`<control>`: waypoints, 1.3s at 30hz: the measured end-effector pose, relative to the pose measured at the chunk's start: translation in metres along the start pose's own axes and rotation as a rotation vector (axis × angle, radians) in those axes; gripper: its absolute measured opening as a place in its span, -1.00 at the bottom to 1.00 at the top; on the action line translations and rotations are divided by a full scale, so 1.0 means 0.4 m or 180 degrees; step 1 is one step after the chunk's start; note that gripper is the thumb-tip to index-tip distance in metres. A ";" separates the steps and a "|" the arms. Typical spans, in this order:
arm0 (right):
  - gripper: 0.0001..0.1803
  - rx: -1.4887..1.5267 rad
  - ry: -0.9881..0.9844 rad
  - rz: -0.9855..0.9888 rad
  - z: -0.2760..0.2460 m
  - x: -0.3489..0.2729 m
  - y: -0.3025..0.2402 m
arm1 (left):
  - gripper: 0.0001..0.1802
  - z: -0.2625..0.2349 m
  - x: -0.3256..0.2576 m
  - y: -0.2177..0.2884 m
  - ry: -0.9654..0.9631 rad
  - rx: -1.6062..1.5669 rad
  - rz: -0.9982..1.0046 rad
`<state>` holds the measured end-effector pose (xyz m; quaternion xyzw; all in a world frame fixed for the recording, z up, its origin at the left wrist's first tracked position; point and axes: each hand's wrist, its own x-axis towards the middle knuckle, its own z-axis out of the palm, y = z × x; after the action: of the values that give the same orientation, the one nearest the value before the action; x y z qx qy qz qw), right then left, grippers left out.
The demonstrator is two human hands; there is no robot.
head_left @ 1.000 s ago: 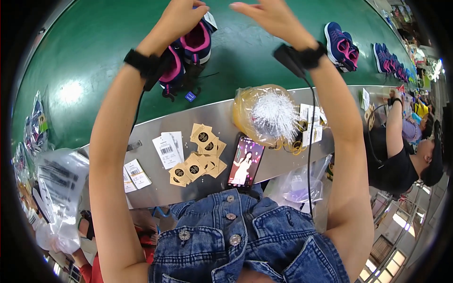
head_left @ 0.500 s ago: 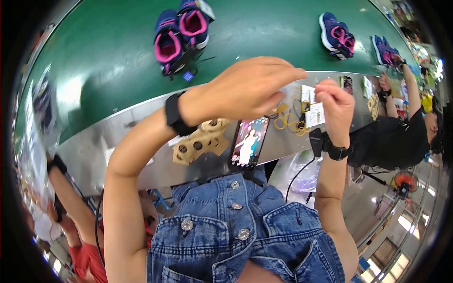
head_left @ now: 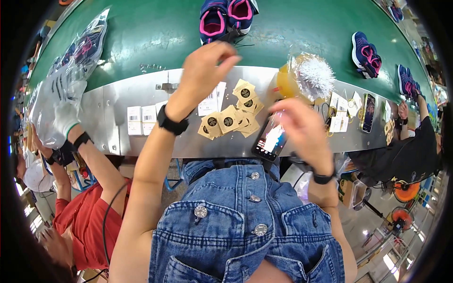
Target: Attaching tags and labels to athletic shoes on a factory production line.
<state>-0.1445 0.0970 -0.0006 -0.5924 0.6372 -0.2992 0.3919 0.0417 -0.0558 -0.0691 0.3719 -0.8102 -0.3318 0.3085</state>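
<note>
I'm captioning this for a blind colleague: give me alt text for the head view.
A person's left hand and right hand are raised, empty, over a steel bench strewn with tan hang tags, beside a phone. Pink-and-navy shoes sit on a green conveyor belt behind.

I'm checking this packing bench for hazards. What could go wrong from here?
The phone lies at the metal ledge's near edge, partly overhanging; the right hand hovering beside it might knock it off. The left hand, raised over the loose brown tags, may scatter them toward the green belt.
</note>
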 end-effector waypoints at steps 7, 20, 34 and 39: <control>-0.64 -0.1756 -0.0279 -0.0747 0.224 0.052 0.080 | -0.51 0.003 -0.212 -0.070 -0.0243 0.2368 -0.0907; -0.83 -0.0521 -0.0432 -0.0087 0.191 0.077 0.105 | -0.82 -0.015 -0.213 -0.149 -0.0166 -0.1189 -0.2126; -0.71 -0.1761 0.0641 -0.3155 0.055 0.004 0.089 | -0.83 0.055 -0.181 -0.001 -0.1991 -0.4746 -0.2201; -0.64 -0.0424 0.0801 -0.1279 0.074 -0.024 0.085 | -0.75 0.058 -0.163 0.075 -0.0609 -0.3979 -0.1929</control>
<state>-0.1371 0.1129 -0.0431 -0.6898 0.5687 -0.3998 0.2022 0.0471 0.0191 -0.0762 0.3034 -0.3518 -0.8382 0.2858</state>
